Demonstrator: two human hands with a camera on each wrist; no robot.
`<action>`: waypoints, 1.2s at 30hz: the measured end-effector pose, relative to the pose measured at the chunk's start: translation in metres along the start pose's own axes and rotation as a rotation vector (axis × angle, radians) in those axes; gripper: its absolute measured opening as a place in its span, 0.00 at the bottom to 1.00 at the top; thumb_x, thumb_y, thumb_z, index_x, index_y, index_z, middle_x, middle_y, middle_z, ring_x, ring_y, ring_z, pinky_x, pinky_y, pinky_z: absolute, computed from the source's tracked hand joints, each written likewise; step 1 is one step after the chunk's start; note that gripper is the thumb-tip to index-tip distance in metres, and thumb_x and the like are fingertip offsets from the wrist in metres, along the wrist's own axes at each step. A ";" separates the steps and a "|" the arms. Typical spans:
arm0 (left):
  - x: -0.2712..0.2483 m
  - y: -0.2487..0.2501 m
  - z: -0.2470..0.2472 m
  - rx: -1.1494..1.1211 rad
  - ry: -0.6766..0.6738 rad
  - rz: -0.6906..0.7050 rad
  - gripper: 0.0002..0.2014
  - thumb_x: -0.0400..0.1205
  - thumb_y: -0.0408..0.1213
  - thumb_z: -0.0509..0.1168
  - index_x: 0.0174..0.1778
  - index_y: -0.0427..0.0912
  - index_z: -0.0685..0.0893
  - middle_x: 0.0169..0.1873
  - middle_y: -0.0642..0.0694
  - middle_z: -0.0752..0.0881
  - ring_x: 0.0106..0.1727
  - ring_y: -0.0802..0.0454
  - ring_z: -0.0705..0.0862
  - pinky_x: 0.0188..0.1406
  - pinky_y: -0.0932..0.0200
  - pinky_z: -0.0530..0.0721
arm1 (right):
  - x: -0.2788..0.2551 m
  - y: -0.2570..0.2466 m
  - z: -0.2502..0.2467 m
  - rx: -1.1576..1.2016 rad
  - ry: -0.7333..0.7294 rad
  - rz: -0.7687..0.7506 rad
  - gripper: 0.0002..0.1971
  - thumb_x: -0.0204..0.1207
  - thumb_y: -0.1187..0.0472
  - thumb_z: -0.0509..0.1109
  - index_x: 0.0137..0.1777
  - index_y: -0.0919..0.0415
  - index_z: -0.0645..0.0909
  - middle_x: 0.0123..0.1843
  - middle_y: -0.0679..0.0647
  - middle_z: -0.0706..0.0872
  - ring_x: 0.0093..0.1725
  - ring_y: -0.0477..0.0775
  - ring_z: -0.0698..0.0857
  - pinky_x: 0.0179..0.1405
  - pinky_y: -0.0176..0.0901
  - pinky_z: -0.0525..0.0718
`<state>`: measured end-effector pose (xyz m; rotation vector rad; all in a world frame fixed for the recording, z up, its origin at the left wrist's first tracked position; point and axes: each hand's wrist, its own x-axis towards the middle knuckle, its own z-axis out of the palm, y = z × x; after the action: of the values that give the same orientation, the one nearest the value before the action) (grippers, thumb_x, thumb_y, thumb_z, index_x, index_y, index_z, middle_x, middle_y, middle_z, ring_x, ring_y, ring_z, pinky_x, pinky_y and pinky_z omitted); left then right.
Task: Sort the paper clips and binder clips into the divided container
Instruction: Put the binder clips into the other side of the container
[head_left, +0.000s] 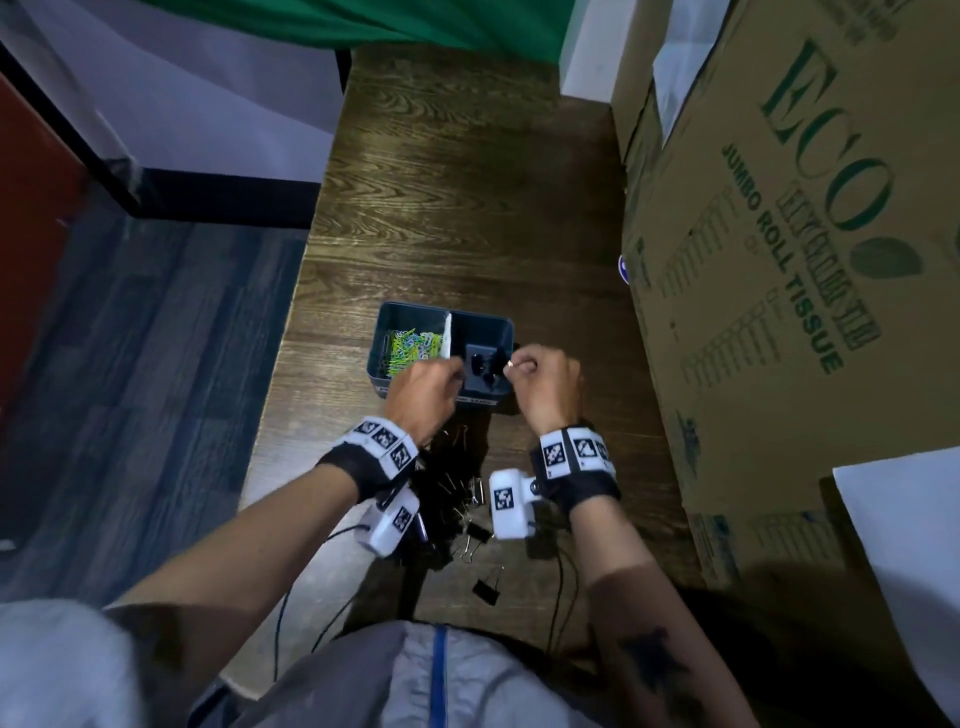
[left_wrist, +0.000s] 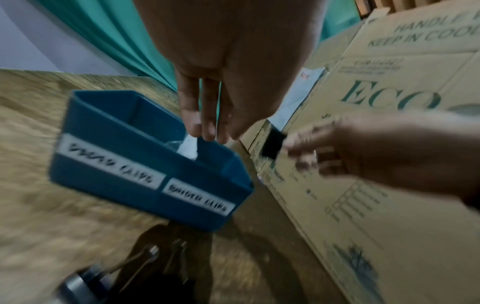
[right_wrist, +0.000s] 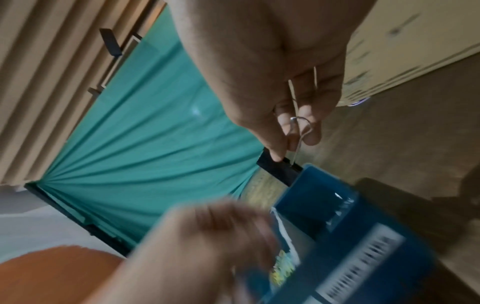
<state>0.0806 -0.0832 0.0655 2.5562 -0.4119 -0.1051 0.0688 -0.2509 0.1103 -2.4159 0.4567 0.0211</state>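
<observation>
The blue divided container (head_left: 496, 325) stands on the wooden table, split by a white divider (head_left: 448, 332). Coloured paper clips (head_left: 410, 345) fill its left half, and black binder clips (head_left: 480, 364) lie in the right half. My right hand (head_left: 511, 364) pinches a black binder clip (right_wrist: 280, 170) by its wire handle above the right half's near corner. Over the divider hovers my left hand (left_wrist: 207, 133), fingers straight and holding nothing. A pile of binder clips (head_left: 462, 499) lies on the table between my wrists.
A large cardboard box (head_left: 779, 260) stands close to the container's right side. One stray binder clip (head_left: 488, 584) lies near the table's front edge. The table's left edge (head_left: 291, 332) drops to the floor. Wrist-camera cables (head_left: 558, 587) trail over the front.
</observation>
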 end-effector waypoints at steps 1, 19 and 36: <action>-0.011 -0.009 0.006 0.015 -0.032 -0.009 0.08 0.82 0.32 0.65 0.53 0.46 0.87 0.43 0.47 0.90 0.40 0.49 0.87 0.39 0.53 0.87 | 0.007 -0.006 0.001 0.012 0.010 -0.024 0.05 0.77 0.62 0.75 0.44 0.51 0.90 0.45 0.50 0.93 0.46 0.53 0.89 0.44 0.44 0.85; -0.086 -0.051 0.064 0.382 -0.665 0.033 0.59 0.68 0.51 0.80 0.85 0.53 0.44 0.82 0.40 0.53 0.77 0.38 0.61 0.59 0.42 0.82 | -0.095 0.106 0.077 -0.439 -0.706 -0.010 0.58 0.64 0.54 0.86 0.85 0.37 0.48 0.82 0.58 0.56 0.79 0.68 0.66 0.71 0.69 0.77; -0.102 -0.051 0.062 0.058 -0.437 -0.151 0.20 0.78 0.29 0.70 0.66 0.43 0.78 0.59 0.42 0.78 0.50 0.46 0.84 0.49 0.55 0.83 | -0.093 0.090 0.094 -0.491 -0.459 -0.107 0.32 0.72 0.63 0.80 0.72 0.53 0.70 0.60 0.60 0.85 0.62 0.65 0.83 0.55 0.59 0.86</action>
<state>-0.0120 -0.0417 -0.0152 2.6109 -0.3853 -0.7249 -0.0389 -0.2267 -0.0056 -2.7871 0.1137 0.6983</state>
